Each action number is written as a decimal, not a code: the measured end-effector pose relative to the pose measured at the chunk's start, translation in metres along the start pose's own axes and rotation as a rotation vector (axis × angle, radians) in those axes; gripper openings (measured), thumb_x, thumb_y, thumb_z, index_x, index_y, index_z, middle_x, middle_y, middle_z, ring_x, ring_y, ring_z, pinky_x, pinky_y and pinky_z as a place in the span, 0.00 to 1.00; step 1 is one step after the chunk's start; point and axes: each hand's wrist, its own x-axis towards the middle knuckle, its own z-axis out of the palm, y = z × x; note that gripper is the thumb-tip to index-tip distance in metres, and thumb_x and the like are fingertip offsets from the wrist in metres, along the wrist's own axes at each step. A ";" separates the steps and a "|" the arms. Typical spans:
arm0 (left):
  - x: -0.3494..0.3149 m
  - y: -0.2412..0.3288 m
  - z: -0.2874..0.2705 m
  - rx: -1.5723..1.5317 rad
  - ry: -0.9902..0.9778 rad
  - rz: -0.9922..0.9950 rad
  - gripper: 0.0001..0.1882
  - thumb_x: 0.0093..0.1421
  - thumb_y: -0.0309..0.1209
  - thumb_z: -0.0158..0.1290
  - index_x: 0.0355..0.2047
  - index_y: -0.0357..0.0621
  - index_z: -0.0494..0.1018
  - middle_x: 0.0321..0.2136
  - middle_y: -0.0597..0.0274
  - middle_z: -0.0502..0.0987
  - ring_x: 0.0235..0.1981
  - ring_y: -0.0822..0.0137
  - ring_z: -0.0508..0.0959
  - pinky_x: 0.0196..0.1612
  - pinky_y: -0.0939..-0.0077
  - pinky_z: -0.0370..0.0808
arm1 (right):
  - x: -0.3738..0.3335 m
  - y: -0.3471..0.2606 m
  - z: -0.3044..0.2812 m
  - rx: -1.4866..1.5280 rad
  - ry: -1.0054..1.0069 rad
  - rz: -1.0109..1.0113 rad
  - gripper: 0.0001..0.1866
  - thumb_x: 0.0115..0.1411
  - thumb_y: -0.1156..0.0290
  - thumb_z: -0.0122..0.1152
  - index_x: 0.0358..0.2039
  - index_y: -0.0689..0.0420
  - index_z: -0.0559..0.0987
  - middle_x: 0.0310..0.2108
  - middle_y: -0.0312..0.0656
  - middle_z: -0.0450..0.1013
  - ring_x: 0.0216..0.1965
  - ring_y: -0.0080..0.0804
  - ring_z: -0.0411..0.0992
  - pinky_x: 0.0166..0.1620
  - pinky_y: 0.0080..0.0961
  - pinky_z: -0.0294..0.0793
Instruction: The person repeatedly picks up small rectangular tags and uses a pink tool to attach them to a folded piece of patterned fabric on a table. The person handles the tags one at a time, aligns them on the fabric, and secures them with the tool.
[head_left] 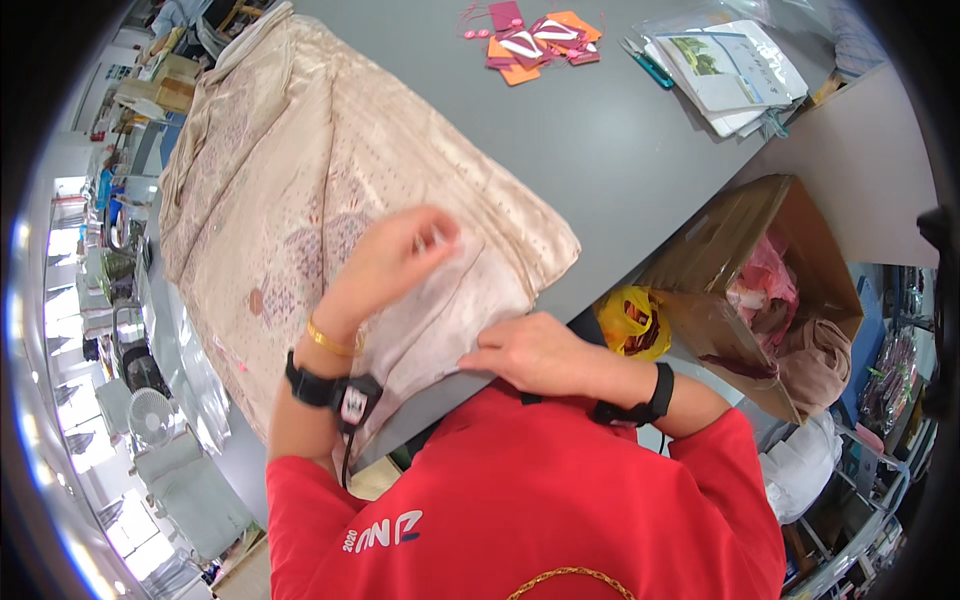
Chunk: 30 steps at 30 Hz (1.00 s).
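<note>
A large piece of beige patterned satin cloth [300, 170] lies folded in layers across the left part of the grey table. At its near corner a paler, plain-looking side [440, 310] shows. My left hand [405, 250] is just over the cloth, its fingers curled and smeared by motion, so whether it holds anything is unclear. At the table's near edge, my right hand [535, 352] has its thumb and fingers closed on the edge of the pale part. Black bands with small devices are strapped to both wrists.
Orange and maroon tags [540, 45] lie at the table's far side. Green-handled snippers [650, 65] rest beside a stack of bagged papers [725, 75]. To the right stand a cardboard box [720, 240] with cloth inside and a yellow bag [635, 322]. A fan [152, 415] is at left.
</note>
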 end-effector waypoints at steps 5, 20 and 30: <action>0.169 -0.010 0.002 0.264 0.398 0.346 0.16 0.66 0.32 0.66 0.51 0.39 0.80 0.47 0.58 0.85 0.50 0.54 0.83 0.52 0.61 0.81 | 0.005 0.006 -0.001 0.100 -0.074 0.041 0.14 0.64 0.70 0.61 0.49 0.49 0.87 0.35 0.41 0.78 0.41 0.45 0.81 0.40 0.43 0.83; 0.195 -0.008 -0.031 -0.453 0.183 0.285 0.03 0.72 0.23 0.58 0.43 0.37 0.76 0.34 0.66 0.82 0.37 0.73 0.80 0.43 0.72 0.79 | 0.010 0.014 -0.004 0.237 -0.138 0.084 0.15 0.65 0.70 0.60 0.50 0.47 0.87 0.38 0.39 0.80 0.43 0.45 0.82 0.44 0.41 0.83; -0.084 -0.032 -0.047 0.032 0.084 -0.515 0.05 0.73 0.30 0.57 0.43 0.41 0.78 0.30 0.61 0.79 0.31 0.65 0.80 0.38 0.67 0.77 | 0.011 0.003 -0.003 0.101 0.050 0.083 0.09 0.71 0.63 0.64 0.47 0.46 0.88 0.34 0.38 0.81 0.38 0.46 0.81 0.39 0.43 0.81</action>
